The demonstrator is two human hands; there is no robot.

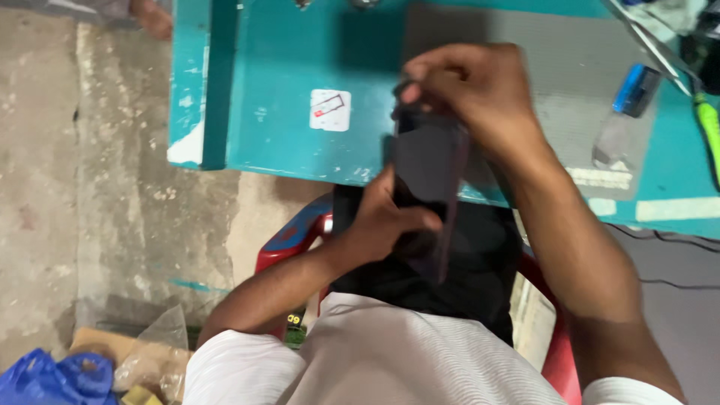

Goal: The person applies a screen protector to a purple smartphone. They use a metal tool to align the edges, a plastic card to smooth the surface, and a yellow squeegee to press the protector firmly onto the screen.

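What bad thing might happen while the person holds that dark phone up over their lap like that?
The flat dark phone is held off the teal table, with the left hand at its lower end and the right hand's fingertips pinching its top edge. If that grip slips, it may drop onto the lap or the concrete floor. Pulling hard at the top edge might also crack it.

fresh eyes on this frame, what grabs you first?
First, the dark flat rectangular phone at centre, gripped low by the left hand while the right hand pinches its top edge. Behind it lies the scuffed teal painted table, bearing a small white sticker. A clear bottle with a blue cap lies at the right.
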